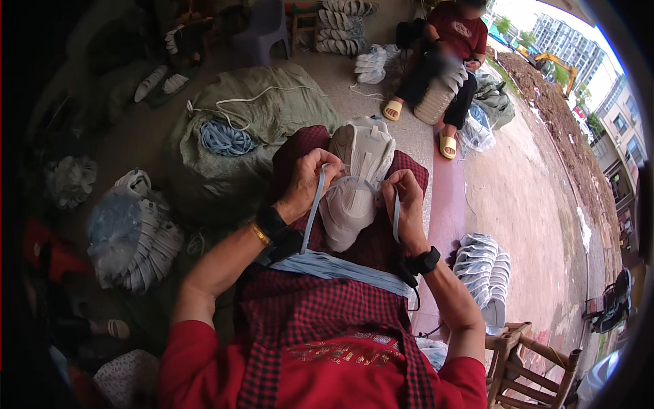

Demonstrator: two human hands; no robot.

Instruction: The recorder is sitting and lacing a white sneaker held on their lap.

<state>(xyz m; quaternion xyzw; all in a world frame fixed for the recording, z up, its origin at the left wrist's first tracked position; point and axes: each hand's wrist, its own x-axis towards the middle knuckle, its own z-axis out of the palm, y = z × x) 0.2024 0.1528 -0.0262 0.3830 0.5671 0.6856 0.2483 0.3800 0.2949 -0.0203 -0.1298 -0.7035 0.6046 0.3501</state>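
A pale white-and-beige shoe upper (349, 211) lies across my lap on the checked apron. One light blue shoelace (313, 217) crosses the middle of the shoe, and its two ends hang down on either side. My left hand (310, 178) pinches the lace at the shoe's left edge, fingertips close to the upper. On the other side, my right hand (407, 204) is closed on the lace's right end, beside the shoe. A bundle of light blue laces (334, 265) lies across my waist. The exact grip of the fingertips is partly hidden.
Beyond my lap to the left sits a large green sack (262, 102) with a coil of blue laces (226, 138) on it. Stacked shoe uppers (146, 232) stand at left, more uppers (480, 269) at right. A seated person (458, 34) and a wooden chair (524, 368) are nearby.
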